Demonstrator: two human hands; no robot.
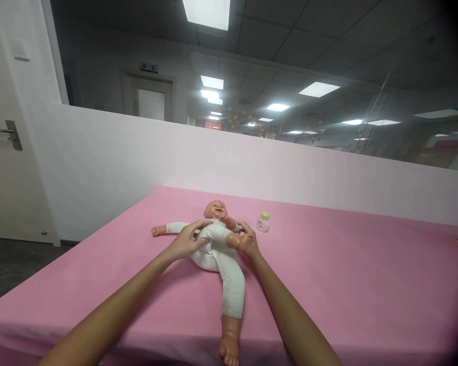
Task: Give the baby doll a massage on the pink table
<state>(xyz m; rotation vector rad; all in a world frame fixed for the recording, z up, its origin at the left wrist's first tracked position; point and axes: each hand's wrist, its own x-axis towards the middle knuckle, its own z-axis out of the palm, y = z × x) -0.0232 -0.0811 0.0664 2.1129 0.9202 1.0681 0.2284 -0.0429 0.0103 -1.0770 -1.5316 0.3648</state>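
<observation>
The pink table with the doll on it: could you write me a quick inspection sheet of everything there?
Surface: pink sheet, smooth.
Job's things: doll on its back, white suit, one leg raised and bent, the other stretched toward the camera.
Clutter: small bottle with green cap, beside the doll, apart from it.
Hands: left hand, fingers on the raised knee; right hand holding the raised foot.
Cables: nothing seen.
Surroundings: white partition, glass above it, door at left, ceiling lights.
</observation>
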